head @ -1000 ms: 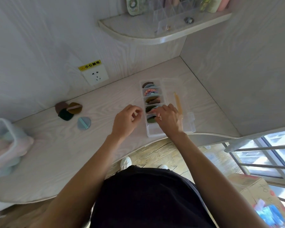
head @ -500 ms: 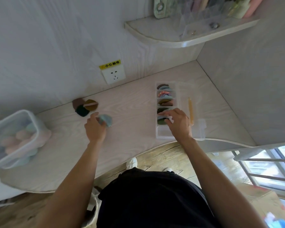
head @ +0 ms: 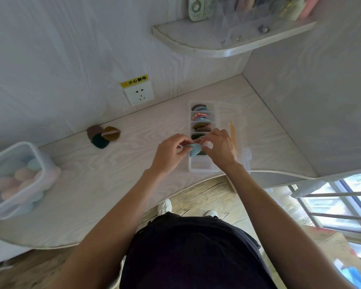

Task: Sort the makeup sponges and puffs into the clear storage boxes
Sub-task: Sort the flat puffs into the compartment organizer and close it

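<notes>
A light blue puff point(head: 194, 150) is held over the near end of the clear divided box point(head: 215, 122). My left hand point(head: 170, 152) pinches its left edge, and my right hand point(head: 220, 147) pinches its right side. The box's far compartments hold brown, blue, pink and olive puffs. Three loose puffs point(head: 102, 134), brown, mustard and dark green, lie together on the desk at the left near the wall. A clear tub point(head: 17, 176) with pastel sponges stands at the far left edge.
The box's open lid point(head: 243, 132) lies to its right with a yellow stick point(head: 232, 132) on it. A wall socket point(head: 139, 94) sits behind. A curved shelf point(head: 196, 42) with clear organisers hangs above. The desk's front edge point(head: 279, 172) curves near the box.
My left hand picked the light blue puff off the desk at the left and carried it right to the divided box, where my right hand has joined it on the puff.
</notes>
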Tool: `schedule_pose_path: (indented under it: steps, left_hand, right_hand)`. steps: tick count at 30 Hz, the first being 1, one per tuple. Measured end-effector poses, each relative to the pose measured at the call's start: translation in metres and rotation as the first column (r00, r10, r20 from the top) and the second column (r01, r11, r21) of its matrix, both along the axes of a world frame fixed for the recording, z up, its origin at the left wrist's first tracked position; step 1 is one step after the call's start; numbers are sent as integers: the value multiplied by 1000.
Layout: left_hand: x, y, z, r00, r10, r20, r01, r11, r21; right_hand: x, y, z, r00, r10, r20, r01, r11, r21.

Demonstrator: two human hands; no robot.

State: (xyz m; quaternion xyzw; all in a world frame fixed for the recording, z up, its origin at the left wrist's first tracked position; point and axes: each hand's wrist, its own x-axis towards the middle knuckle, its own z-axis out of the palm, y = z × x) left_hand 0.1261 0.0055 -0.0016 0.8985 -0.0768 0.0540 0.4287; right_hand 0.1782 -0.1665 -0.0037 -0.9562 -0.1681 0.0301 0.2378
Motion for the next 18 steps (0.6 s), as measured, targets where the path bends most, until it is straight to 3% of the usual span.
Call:
schedule_pose_path:
  steps: [5,8,12,18]
  left_hand:
    - [11,-4,-3,999,9,-50,-9,1000,7]
    - [16,-6,-1,1000,19,-1,-19,995,96]
    - [18,-8,7,996,15,85,-22,997,78]
    - [10,-1,0,997,-76,6,76,994,83]
  right_hand:
    - [1,-1,3,999,15,-28,-16,999,-39]
    - [1,-1,7,999,39,-16,-40,998,-45]
    - [4,-1,8,998,48,-44,-51,996,-69]
    - [5,-4,4,998,43,-47,-44,999,-29]
